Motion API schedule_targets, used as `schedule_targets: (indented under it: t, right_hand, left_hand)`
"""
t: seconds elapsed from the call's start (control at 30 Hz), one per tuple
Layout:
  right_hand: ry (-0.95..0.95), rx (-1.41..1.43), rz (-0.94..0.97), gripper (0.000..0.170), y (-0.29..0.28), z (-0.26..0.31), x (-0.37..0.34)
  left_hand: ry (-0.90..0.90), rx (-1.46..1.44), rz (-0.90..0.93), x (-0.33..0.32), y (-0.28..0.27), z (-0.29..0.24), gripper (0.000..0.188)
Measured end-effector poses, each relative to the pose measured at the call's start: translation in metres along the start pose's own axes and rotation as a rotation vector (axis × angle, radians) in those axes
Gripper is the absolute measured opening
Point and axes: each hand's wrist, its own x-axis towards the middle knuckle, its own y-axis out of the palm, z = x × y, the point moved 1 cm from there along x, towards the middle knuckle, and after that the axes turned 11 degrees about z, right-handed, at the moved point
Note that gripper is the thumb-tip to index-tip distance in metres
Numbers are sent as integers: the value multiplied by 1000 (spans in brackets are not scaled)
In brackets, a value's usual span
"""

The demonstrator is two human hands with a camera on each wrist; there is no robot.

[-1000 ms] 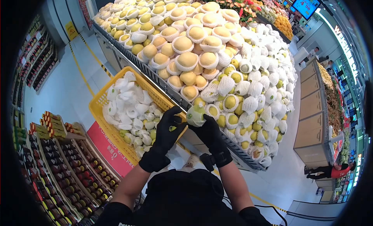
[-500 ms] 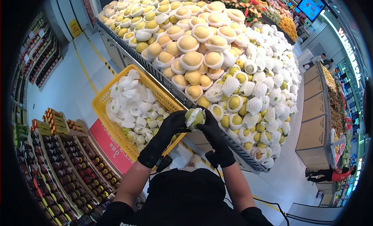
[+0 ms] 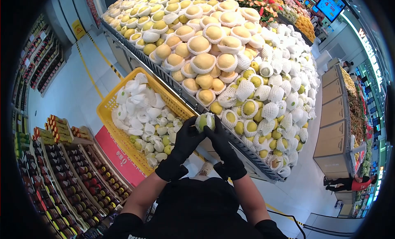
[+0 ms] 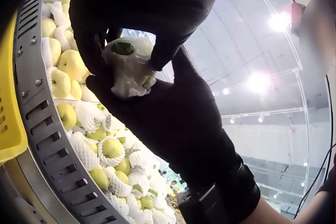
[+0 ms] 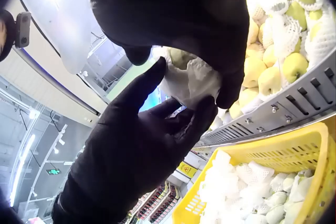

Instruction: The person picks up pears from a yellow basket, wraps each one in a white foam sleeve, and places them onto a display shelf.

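Observation:
Both black-gloved hands hold a round green pear (image 3: 205,121) partly wrapped in thin white paper, at chest height in front of the display. My left hand (image 3: 190,136) grips its left side, thumb and fingers curled around it. On the other side, my right hand (image 3: 219,137) pinches the pear and paper. A dark green oval sticker shows on the wrapped pear (image 4: 131,66) in the left wrist view. Crumpled paper covers most of the pear (image 5: 191,80) in the right wrist view, where the fingers hide its edges.
A yellow basket (image 3: 108,115) holds wrapped pears and white foam nets, left of the hands. Ahead rises a pile of yellow pears (image 3: 204,62) and netted pears (image 3: 269,111) behind a grey slotted rail (image 3: 181,95). Jar shelves (image 3: 70,173) stand at the left.
The left hand came over from beside the pear and now grips it along with the right hand. The pear has turned, and its paper sits differently. Both hands are closer together.

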Motion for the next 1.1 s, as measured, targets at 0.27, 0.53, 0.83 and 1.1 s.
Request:
schedule_targets:
  t: [0.27,0.53,0.83,1.1]
  right_hand:
    - [29,420,-17,48,-9,-12,5]
    - [140,616,60,38,-8,-15,5]
    - [184,147,30,50,-19,-26,1]
    - [124,324,89,48,-14,-20,-1]
  left_hand:
    - [43,-50,29,-6,-4,-2,51]
    - [26,39,19,-14,-11,-1,49]
    - [-147,-247,-124,-21,-78,78,33]
    - [-252,370,-558,-35,-238,206,37]
